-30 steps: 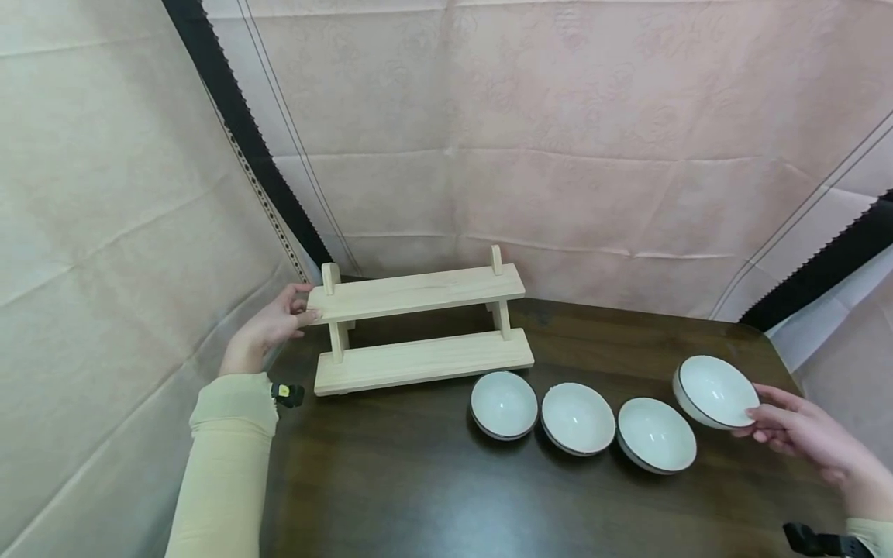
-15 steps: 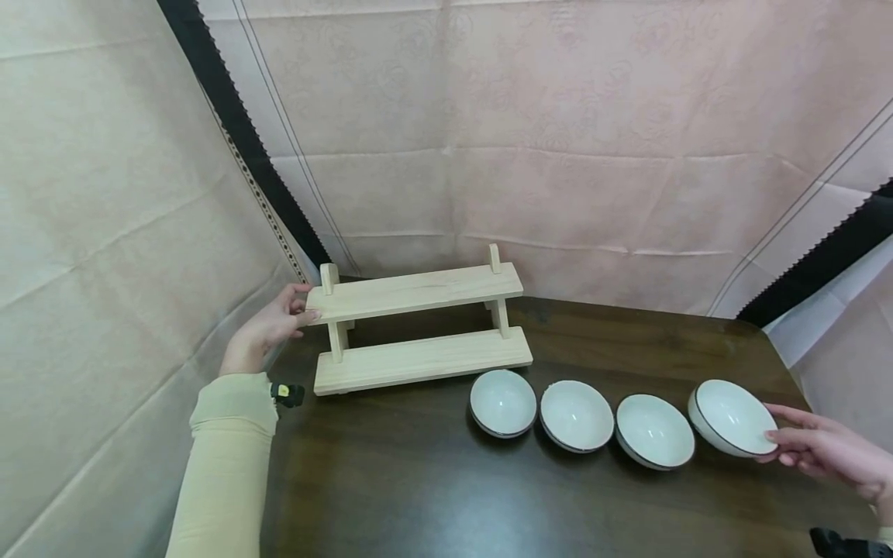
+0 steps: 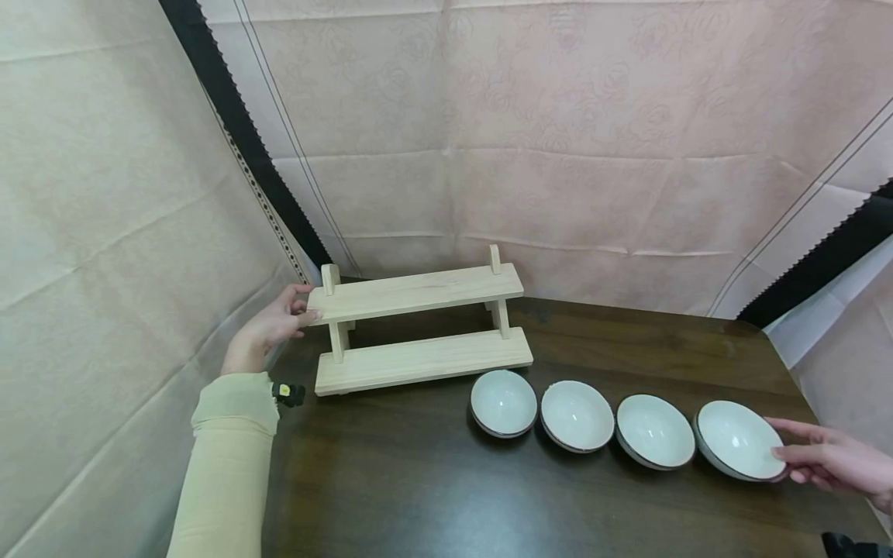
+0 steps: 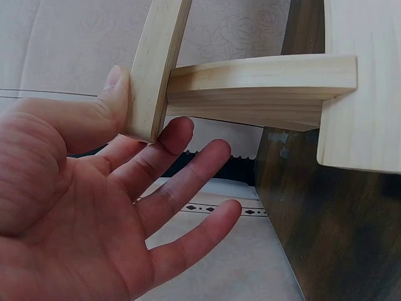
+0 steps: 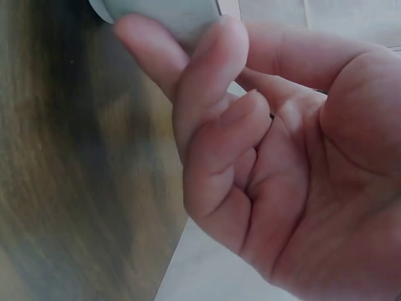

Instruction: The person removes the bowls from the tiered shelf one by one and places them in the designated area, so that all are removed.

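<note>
A two-tier pale wooden rack (image 3: 422, 360) stands on the table at the left. My left hand (image 3: 274, 325) pinches the left end of its upper board (image 4: 153, 81) between thumb and index finger, the other fingers spread loosely below. At the right end of a row of white bowls, my right hand (image 3: 830, 457) pinches the rightmost bowl (image 3: 739, 440) by its right rim. Only a sliver of that bowl shows in the right wrist view, above the curled fingers (image 5: 219, 144). Left of it sit three more bowls: one (image 3: 656, 432), another (image 3: 577, 416) and one by the rack (image 3: 503, 404).
The dark wooden table (image 3: 418, 473) is bounded by pale cloth walls (image 3: 558, 155) at the back and sides. Black strips (image 3: 244, 124) run down the wall corners. The leftmost bowl sits close to the rack's front right corner.
My right hand has lowered the rightmost bowl toward the front right, bringing it down into line beside the other bowls. The left hand and the rack have stayed in place.
</note>
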Motion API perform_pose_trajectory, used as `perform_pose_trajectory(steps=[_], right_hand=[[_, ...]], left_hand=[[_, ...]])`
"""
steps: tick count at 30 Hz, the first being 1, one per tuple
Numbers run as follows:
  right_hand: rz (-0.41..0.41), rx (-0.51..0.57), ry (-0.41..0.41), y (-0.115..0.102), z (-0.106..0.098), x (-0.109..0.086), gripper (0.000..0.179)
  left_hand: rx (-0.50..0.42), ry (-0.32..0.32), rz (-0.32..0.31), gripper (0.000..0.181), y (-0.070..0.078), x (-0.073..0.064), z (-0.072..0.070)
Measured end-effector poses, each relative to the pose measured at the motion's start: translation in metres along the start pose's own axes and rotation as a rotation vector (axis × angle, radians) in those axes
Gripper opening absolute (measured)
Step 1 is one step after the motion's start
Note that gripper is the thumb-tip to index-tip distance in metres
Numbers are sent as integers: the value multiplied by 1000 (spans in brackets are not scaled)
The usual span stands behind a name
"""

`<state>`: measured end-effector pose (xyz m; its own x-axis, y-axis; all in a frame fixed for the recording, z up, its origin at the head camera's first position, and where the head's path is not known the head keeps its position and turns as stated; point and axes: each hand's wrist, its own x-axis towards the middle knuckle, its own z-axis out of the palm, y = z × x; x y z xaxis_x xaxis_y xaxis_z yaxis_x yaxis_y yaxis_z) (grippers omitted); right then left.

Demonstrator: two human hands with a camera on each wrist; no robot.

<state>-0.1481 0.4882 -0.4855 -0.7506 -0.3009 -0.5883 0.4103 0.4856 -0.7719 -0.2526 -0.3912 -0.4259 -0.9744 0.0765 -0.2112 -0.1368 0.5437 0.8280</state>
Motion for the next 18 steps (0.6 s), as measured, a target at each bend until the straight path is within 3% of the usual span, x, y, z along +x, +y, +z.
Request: perform_pose_trajectory(steps=[1,3,7,11,13,14,17,18], right_hand=[[11,-29,14,0,1,0,74],[13,-47,11,1,2,0,73],[-39,-10,-61,6,2,0,36],[-145,1,-151,13,2,2,68],[-185,-12,-162,14,3,2,72],[-189,-10,-162,14,3,3,70],[-128,-96,-87,7,8,2,41],[-94,-146,-35,4,10,2,44]], left_hand=[[0,-1,-2,73,-1,1,0],[0,-3,-4,72,-2,3,-1],[-5,-8,1,72,-2,3,-1],[5,-7,2,72,-1,1,0],[8,-5,5,71,-1,-1,1],[10,-3,7,71,-1,-2,1],[47,3,10,73,1,-6,3],[79,2,15,74,1,-7,3]])
